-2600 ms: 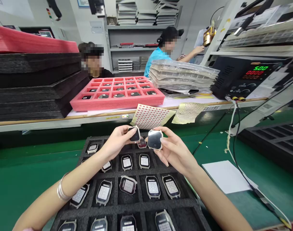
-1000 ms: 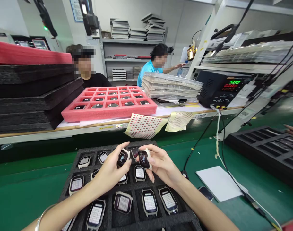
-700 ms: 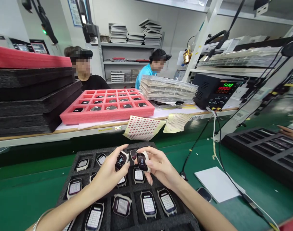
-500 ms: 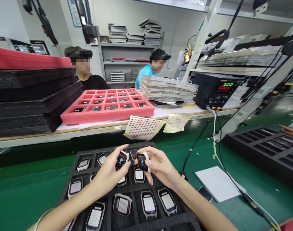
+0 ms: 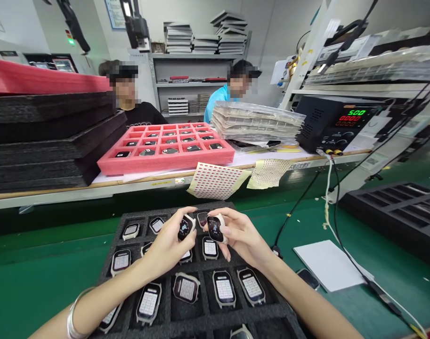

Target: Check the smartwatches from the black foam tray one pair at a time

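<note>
Holding two watch bodies, dark lit screens

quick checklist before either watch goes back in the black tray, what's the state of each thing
1. Left hand grips its watch body: ok.
2. Right hand grips its watch body: ok.
3. Both held screens lit and facing up: ok.
4. The two held watches kept apart: cannot tell, they sit very close.
5. Free slot in the black foam tray: cannot tell, the hands cover the slots beneath them.
6. Watches in the tray's near rows seated in their slots: ok.
</note>
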The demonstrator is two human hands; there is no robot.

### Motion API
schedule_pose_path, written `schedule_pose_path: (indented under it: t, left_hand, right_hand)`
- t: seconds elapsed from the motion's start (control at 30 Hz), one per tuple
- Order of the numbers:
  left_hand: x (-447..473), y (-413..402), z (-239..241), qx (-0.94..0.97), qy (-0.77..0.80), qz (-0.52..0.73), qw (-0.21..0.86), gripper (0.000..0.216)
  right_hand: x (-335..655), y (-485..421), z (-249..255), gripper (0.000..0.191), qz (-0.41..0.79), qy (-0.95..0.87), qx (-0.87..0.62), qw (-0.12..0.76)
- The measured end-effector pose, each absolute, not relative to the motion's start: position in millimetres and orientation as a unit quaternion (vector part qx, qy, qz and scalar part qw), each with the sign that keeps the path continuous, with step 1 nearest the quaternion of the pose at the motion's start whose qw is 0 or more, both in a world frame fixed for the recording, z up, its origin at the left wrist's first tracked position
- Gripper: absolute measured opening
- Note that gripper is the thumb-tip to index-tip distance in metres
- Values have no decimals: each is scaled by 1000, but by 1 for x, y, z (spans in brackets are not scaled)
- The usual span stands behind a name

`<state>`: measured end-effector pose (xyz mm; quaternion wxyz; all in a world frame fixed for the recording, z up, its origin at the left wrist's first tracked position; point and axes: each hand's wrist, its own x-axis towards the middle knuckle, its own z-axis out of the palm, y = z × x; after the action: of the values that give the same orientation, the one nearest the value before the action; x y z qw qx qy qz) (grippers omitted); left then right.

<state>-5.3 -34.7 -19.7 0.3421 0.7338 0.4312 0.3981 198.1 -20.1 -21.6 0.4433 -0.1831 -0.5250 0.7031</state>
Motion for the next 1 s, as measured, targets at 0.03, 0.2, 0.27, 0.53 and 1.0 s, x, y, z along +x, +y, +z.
schedule_pose_path:
  t: [0.03,0.2,0.27,0.53,1.0]
  left_hand:
    - [-5,-35,-20,734,432,397,342,38]
    - [-6,-35,-21,724,433,411,347,43]
    - [-7,-35,-20,726,431,413,342,41]
    - [-6,-33,-22,701,444,428,358,47]
    - [-11,-31,-22,459,368,472,657,37]
  right_hand:
    - [198,-20,-21,26,703,-524,-184,444]
    - [198,-21,-22,26,698,-519,-175,462]
    - [198,-22,-22,26,698,-518,-176,463]
    - [197,-23,-20,32,706,-518,-180,447]
    - [195,-19,-19,36,687,-511,-258,448]
